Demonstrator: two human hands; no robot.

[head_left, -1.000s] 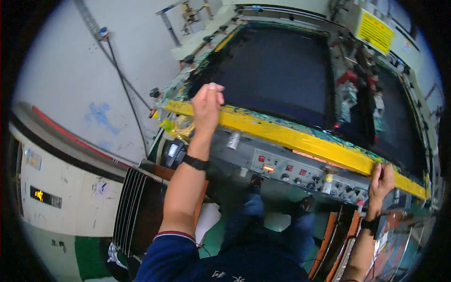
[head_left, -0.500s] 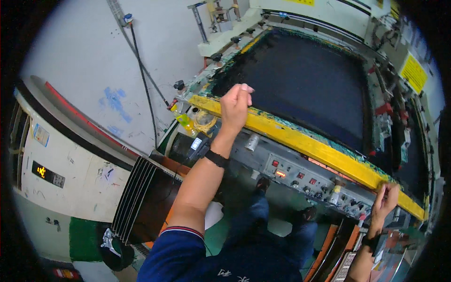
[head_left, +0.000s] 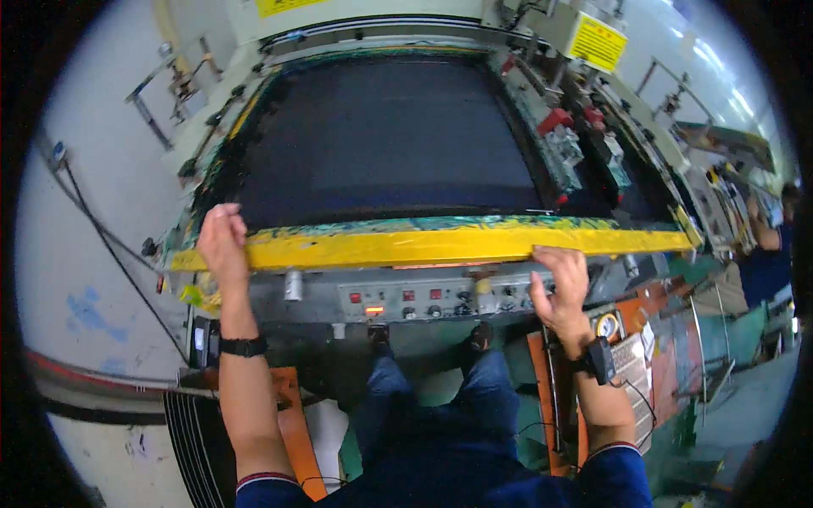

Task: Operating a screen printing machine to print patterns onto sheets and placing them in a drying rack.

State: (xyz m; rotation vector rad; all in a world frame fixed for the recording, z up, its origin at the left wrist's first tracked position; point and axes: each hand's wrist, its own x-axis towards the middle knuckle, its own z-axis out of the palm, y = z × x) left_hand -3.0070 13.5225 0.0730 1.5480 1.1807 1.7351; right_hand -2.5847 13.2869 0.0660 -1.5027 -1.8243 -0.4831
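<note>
A dark mesh printing screen (head_left: 398,135) fills the machine bed in front of me, with a yellow bar (head_left: 381,249) along its near edge. My left hand (head_left: 224,245) is at the bar's left end. Its fingers are curled together above the bar, and what they may hold is hidden. Toward the right part of the bar, my right hand (head_left: 562,288) rests its fingertips on the yellow face. The thumb of that hand stands well apart, and nothing shows between thumb and fingers.
Below the bar runs a control panel (head_left: 394,296) with red switches and knobs. Red-topped clamps (head_left: 559,123) stand over the screen's right side. A black ribbed cover (head_left: 190,440) is at lower left. Another person (head_left: 758,254) is at the far right.
My view has turned right, bringing another person into sight. The right hand has moved a little inward along the bar, and its thumb has spread. My left hand stays curled at the left end.
</note>
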